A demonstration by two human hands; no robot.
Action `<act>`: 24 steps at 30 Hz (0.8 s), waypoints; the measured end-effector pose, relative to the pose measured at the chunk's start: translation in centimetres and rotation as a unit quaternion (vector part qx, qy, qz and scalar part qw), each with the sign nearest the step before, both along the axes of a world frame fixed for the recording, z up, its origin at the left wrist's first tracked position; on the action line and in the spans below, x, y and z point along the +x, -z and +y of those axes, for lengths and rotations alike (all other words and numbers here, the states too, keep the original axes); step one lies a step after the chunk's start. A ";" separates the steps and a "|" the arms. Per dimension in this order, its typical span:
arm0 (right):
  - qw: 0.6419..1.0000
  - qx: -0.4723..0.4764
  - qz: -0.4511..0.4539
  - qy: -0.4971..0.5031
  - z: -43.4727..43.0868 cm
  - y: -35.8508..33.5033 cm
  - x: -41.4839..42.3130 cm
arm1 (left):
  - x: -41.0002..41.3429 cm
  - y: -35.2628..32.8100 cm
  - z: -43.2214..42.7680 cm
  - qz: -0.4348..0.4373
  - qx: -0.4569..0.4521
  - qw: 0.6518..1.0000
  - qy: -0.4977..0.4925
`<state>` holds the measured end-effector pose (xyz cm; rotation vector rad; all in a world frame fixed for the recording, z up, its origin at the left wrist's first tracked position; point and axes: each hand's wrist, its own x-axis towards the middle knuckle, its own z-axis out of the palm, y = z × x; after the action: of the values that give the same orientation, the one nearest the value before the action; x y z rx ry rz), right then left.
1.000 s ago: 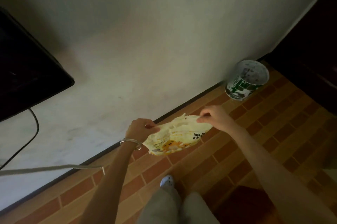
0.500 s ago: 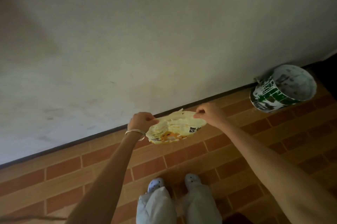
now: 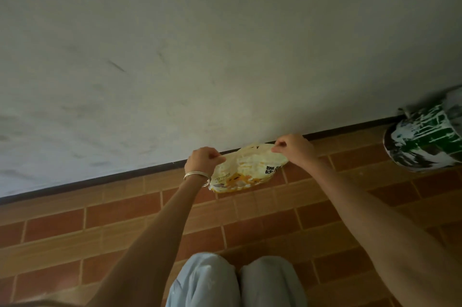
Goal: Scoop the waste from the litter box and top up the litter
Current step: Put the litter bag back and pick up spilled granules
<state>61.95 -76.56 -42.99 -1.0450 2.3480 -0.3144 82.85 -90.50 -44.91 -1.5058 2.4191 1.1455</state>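
Observation:
A yellow and white litter bag (image 3: 246, 171) with black print hangs low over the brick-pattern floor, close to the wall's dark skirting. My left hand (image 3: 202, 160), with a silver bangle on its wrist, pinches the bag's left top edge. My right hand (image 3: 293, 148) pinches the right top edge. The bag looks crumpled and mostly flat between the two hands. No litter box or scoop is in view.
A green and white paint-smeared bucket (image 3: 425, 141) stands against the wall at the far right. A plain white wall (image 3: 200, 57) fills the upper view. My knees in pale trousers (image 3: 235, 281) are at the bottom, over the tiled floor (image 3: 100, 226).
The view has swung left and down along the wall: the dark screen and cable have left the frame and the bucket has slid to the right edge. Both hands keep holding the bag, now nearer the skirting.

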 end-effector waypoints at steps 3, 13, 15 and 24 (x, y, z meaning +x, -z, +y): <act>1.000 -0.009 0.021 0.006 -1.2 3.0 -1.1 | -1.5 2.7 -1.1 0.012 -0.023 1.000 -0.007; 0.998 -0.056 0.000 0.005 -2.6 5.1 -2.0 | -1.3 5.2 -2.4 -0.030 -0.083 0.996 -0.004; 0.998 -0.055 -0.026 0.005 -1.8 2.8 -1.6 | -0.6 3.1 -2.3 -0.036 -0.071 0.997 0.007; 0.993 -0.075 0.035 -0.080 1.0 -12.9 -0.2 | 0.5 -13.1 0.7 -0.047 -0.164 0.979 0.114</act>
<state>61.78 -75.53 -30.10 -1.3274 2.3119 -0.4038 83.32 -89.82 -31.82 -1.2709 2.7248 0.6409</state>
